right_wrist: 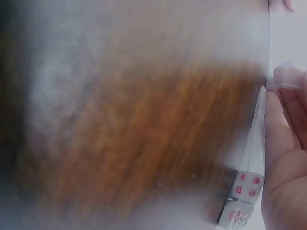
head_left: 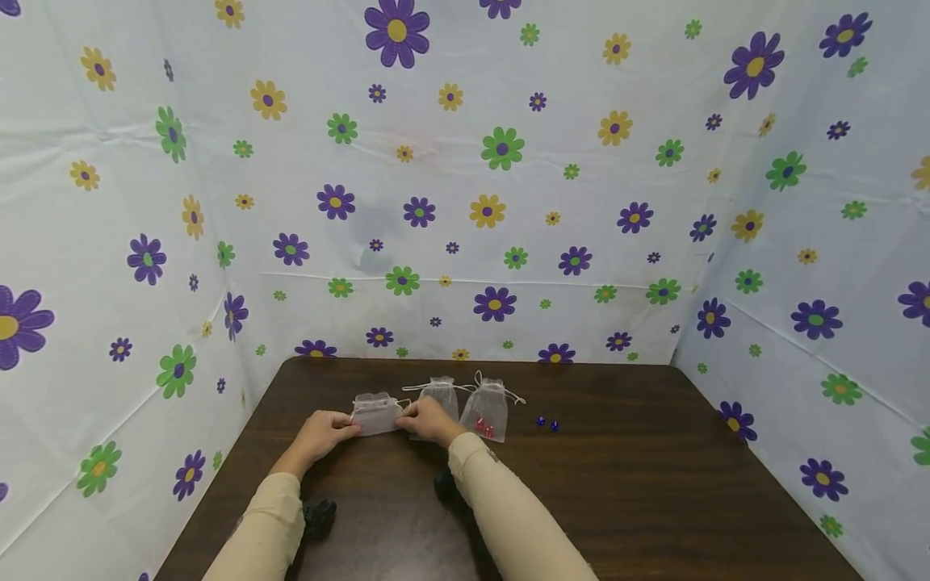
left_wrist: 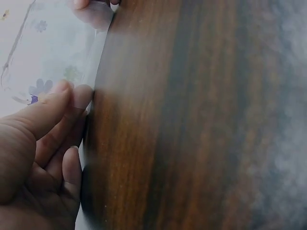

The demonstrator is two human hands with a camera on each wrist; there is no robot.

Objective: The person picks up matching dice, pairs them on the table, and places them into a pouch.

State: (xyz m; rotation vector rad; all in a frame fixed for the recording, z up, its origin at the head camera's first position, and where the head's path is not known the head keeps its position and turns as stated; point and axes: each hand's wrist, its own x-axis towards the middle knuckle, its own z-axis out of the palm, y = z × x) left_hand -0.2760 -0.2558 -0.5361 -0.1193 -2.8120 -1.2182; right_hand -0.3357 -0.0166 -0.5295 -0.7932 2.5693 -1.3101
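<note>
A small sheer white drawstring pouch [head_left: 376,418] is stretched between both hands just above the table. My left hand [head_left: 324,434] pinches its left edge between thumb and forefinger; the sheer fabric [left_wrist: 79,52] shows close up in the left wrist view. At the pouch's right side, my right hand [head_left: 430,421] pinches the other edge. Partly behind the right hand lies a second pouch [head_left: 441,391]. To its right a third pouch [head_left: 497,399] lies with red dice [head_left: 484,427] inside. In the right wrist view, pale dice with red dots [right_wrist: 245,189] sit in sheer fabric beside the hand.
Two blue dice [head_left: 548,423] lie on the brown table [head_left: 617,484] right of the pouches. White drawstrings [head_left: 477,379] trail from the pouches. A flower-patterned white sheet [head_left: 436,177] hangs behind and at both sides. Dark wrist devices [head_left: 318,516] sit under the forearms.
</note>
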